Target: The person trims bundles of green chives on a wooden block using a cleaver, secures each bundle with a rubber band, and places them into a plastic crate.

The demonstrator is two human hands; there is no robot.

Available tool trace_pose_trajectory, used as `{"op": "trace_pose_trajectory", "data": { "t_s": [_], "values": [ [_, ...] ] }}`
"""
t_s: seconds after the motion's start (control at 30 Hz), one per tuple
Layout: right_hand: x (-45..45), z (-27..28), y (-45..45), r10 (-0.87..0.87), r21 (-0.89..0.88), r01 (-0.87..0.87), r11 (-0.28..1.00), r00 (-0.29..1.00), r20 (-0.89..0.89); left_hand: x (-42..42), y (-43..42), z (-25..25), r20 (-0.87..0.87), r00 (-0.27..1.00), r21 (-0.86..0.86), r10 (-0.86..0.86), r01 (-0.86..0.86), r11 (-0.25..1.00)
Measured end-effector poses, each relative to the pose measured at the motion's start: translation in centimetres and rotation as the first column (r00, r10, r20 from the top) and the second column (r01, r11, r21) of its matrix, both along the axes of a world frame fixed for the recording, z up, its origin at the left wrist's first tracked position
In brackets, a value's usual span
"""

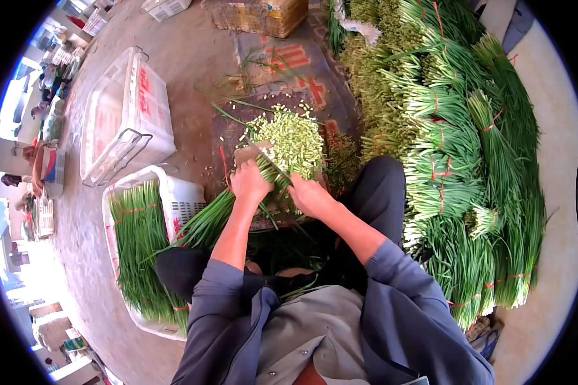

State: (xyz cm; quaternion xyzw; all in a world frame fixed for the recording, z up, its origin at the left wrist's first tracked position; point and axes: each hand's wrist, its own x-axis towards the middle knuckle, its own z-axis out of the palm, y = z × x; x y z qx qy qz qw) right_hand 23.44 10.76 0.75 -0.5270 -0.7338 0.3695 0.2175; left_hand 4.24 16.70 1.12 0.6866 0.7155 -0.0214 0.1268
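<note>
Cutting seems in hand: the left hand (252,180) is closed around a chive bunch (210,214) trailing near left, the right hand (310,194) curled around a knife (273,162) beside cut pieces (293,136); another stroke would call for holding clear of the blade

green stalks (207,217), pale-green cuttings (293,136), white basket (185,193)

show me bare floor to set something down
Bare floor shows between the translucent box and the dark sheet, and left of the white crate. It's crowded around the left hand and right hand, where chopped stems are heaped, and further right, where green bundles are piled.
</note>
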Motion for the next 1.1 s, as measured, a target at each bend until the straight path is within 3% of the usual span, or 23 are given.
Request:
{"op": "trace_pose_trajectory", "data": {
  "t_s": [0.13, 0.2, 0.27, 0.33, 0.37, 0.5, 0.6, 0.67, 0.73, 0.77, 0.8, 0.87, 0.9, 0.93, 1.0, 1.03, 1.1],
  "values": [
    [0.2, 0.7, -0.2, 0.019, 0.027, -0.02, 0.999, 1.0, 0.019, -0.1, 0.1, 0.4, -0.014, 1.0, -0.037, -0.009, 0.009, 0.999],
    [1.7, 1.5, -1.8, 0.012, -0.142, -0.003, 0.99, 0.998, 0.066, -0.4, 0.2, 0.1, -0.008, 0.999, 0.001, -0.038, 0.038, 0.999],
    [0.7, 0.7, -2.3, -0.008, -0.173, 0.022, 0.985, 0.996, 0.085, -0.6, -0.4, -0.8, -0.011, 0.997, 0.008, -0.071, 0.071, 0.997],
    [-1.4, -2.5, 0.1, -0.077, -0.066, 0.076, 0.995, 0.997, -0.008, -0.4, 0.2, -0.4, -0.003, 0.998, 0.008, -0.068, 0.068, 0.998],
    [-4.0, -3.9, 3.5, -0.087, -0.034, 0.088, 0.996, 0.995, 0.041, -0.5, 0.1, -0.4, 0.007, 0.997, 0.048, -0.074, 0.073, 0.996],
    [-4.1, -3.3, 5.5, -0.091, -0.048, 0.091, 0.995, 0.996, -0.004, -0.3, 0.1, 0.5, 0.035, 0.999, -0.003, -0.038, 0.038, 0.999],
    [-1.7, -2.4, 6.4, -0.099, -0.212, 0.118, 0.97, 0.99, 0.1, -0.7, -0.9, 0.9, 0.084, 0.993, 0.094, -0.082, 0.074, 0.993],
    [-0.3, -2.9, 6.6, -0.136, -0.195, 0.184, 0.963, 0.963, 0.234, -1.6, -2.2, 1.4, 0.094, 0.988, 0.121, -0.12, 0.109, 0.987],
    [0.3, -2.8, 5.3, -0.249, 0.092, 0.232, 0.968, 0.859, 0.447, -3.4, -3.3, 1.2, 0.224, 0.957, 0.259, -0.183, 0.122, 0.958],
    [0.3, -2.8, 4.8, -0.339, 0.277, 0.232, 0.932, 0.826, 0.45, -5.0, -3.6, 0.9, 0.302, 0.939, 0.194, -0.165, 0.108, 0.975],
    [0.5, -1.7, 3.9, -0.307, 0.273, 0.205, 0.94, 0.857, 0.415, -5.6, -4.6, 1.9, 0.309, 0.943, 0.206, -0.128, 0.065, 0.976],
    [-0.2, 0.9, 1.7, -0.026, -0.191, 0.094, 0.977, 0.943, 0.333, -7.7, -5.2, 2.0, 0.437, 0.899, 0.208, -0.04, -0.058, 0.976],
    [-1.1, -0.2, 0.1, 0.044, -0.194, 0.003, 0.981, 0.97, 0.238, -8.9, -5.8, 2.1, 0.553, 0.833, 0.169, 0.027, -0.143, 0.975],
    [-2.4, -1.4, -1.4, 0.113, -0.184, -0.086, 0.979, 0.983, 0.142, -8.9, -6.1, 2.1, 0.554, 0.832, 0.169, 0.027, -0.144, 0.975],
    [-4.8, -1.4, -3.5, 0.111, -0.236, -0.066, 0.969, 0.977, 0.183, -9.0, -6.5, 2.3, 0.504, 0.863, 0.138, 0.021, -0.104, 0.985],
    [-6.5, -4.0, -4.0, 0.041, -0.145, -0.019, 0.989, 0.988, 0.15, -9.0, -6.6, 2.0, 0.46, 0.887, 0.143, -0.039, -0.031, 0.989],
    [-8.5, -5.6, -3.9, -0.053, -0.148, 0.064, 0.987, 0.996, 0.078, -8.5, -7.3, 2.3, 0.347, 0.935, 0.117, -0.077, 0.039, 0.992]
  ]
}}
